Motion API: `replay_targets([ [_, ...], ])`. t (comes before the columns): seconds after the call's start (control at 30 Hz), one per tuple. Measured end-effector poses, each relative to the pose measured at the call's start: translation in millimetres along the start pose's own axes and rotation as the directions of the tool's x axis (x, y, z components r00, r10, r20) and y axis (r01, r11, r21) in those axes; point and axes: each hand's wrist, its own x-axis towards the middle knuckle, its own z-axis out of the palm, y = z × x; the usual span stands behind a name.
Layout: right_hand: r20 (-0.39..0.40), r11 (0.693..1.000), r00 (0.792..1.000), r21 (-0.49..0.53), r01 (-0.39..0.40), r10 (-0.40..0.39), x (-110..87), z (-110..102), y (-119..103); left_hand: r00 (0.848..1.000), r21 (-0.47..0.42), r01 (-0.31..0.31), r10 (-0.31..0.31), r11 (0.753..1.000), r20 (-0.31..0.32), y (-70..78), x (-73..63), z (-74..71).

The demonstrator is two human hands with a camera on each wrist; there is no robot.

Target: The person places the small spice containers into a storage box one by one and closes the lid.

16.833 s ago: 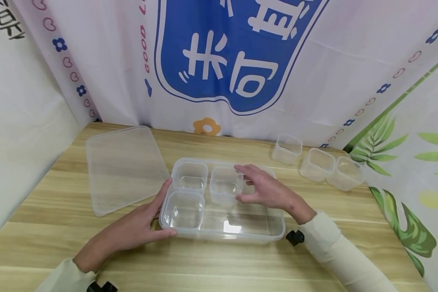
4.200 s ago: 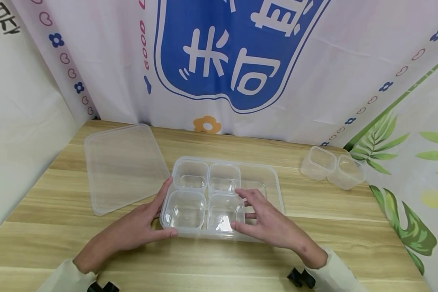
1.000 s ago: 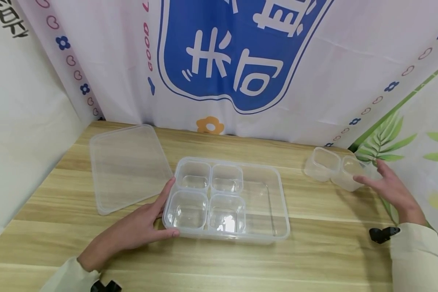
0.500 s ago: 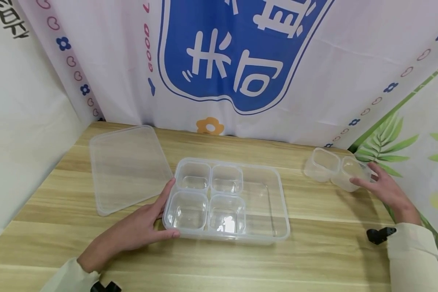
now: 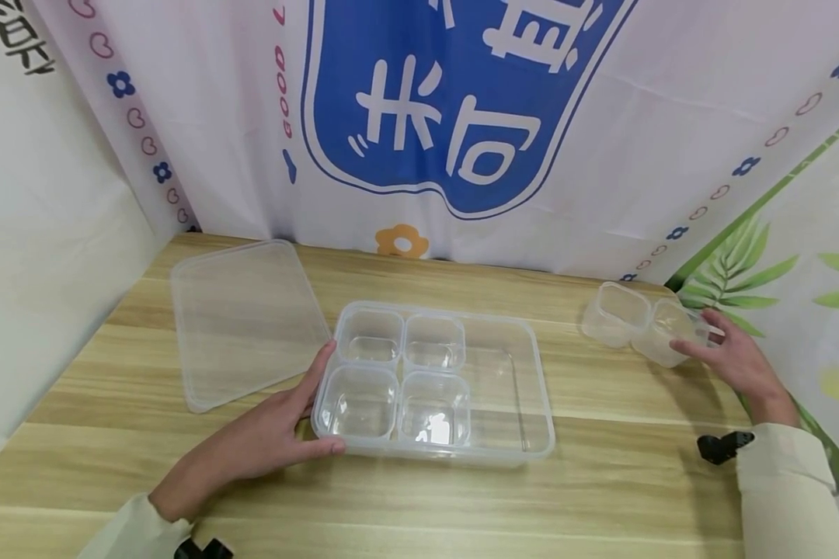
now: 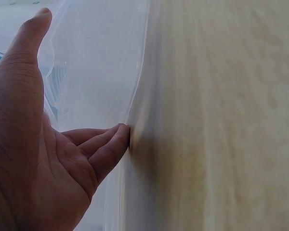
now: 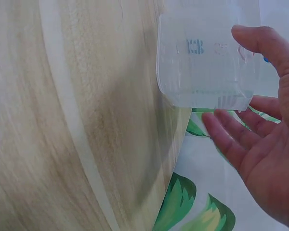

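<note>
A clear plastic storage box [image 5: 498,404] lies in mid-table, with several square plastic cups filling its left part and its right part bare. My left hand [image 5: 262,435] rests at the box's left front corner, thumb along the front side and index finger along the end; in the left wrist view its fingertips [image 6: 120,132] touch the low edge. Toward the right table edge, my right hand [image 5: 741,363] holds a small clear plastic cup [image 5: 657,341] between thumb and fingers. The right wrist view shows that cup [image 7: 197,62] with the thumb over its near side. Another cup [image 5: 617,320] stands beside it.
A flat translucent lid [image 5: 248,326] lies on the wooden table [image 5: 419,505], left of the box and close to its corner. A printed curtain [image 5: 238,186] hangs along the table's back edge. Leaf-patterned cloth [image 5: 828,310] borders the right side.
Earlier, two more cups went into the box at the hands' side, one of them from the back right. My right hand then went to the rightmost cup and closed on it. My left hand stayed put.
</note>
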Motion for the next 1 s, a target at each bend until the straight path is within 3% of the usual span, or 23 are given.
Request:
replay_targets([
  [0.3,-0.058,0.999,0.998,0.035,-0.035,0.037,-11.1,1.4,-4.4,1.000,0.001,0.018,-0.018,1.000,0.005,-0.7,-0.9,2.9],
  [0.73,-0.220,0.995,0.974,-0.099,0.034,-0.055,-22.1,-5.3,-15.1,1.000,0.019,0.020,-0.020,1.000,-0.003,1.0,-0.8,1.8],
  [1.0,-0.248,0.991,0.962,-0.093,0.096,-0.117,-30.5,-8.8,-37.9,1.000,0.023,0.017,-0.017,1.000,-0.006,-0.6,-0.8,1.0],
])
